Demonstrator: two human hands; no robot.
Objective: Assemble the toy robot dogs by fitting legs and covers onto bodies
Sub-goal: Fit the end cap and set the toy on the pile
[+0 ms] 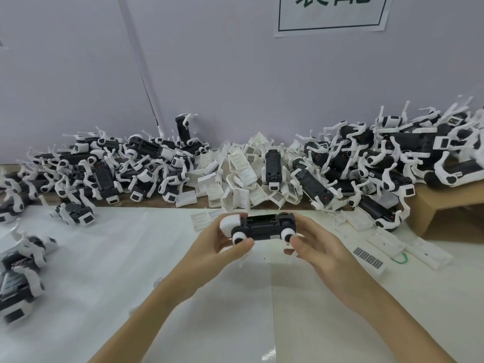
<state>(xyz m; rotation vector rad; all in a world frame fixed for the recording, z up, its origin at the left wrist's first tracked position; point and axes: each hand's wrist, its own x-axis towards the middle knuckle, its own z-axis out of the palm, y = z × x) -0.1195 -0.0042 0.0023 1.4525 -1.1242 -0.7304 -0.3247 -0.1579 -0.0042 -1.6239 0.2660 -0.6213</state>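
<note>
Table: we see white sheets point(146, 271) covering it.
Back edge: toy dogs point(146, 163) heaped, white covers point(241, 174) between.
Right: cardboard box point(450, 205).

The scene is seen through one head-worn wide-angle view, aimed forward and down over the white-covered table point(104, 258) from its near edge. The table is viewed closely at forearm reach, while the pale wall point(235, 74) behind the table's far edge is taken in across the upper half. Straight lines are bent toward the picture edges.
</note>
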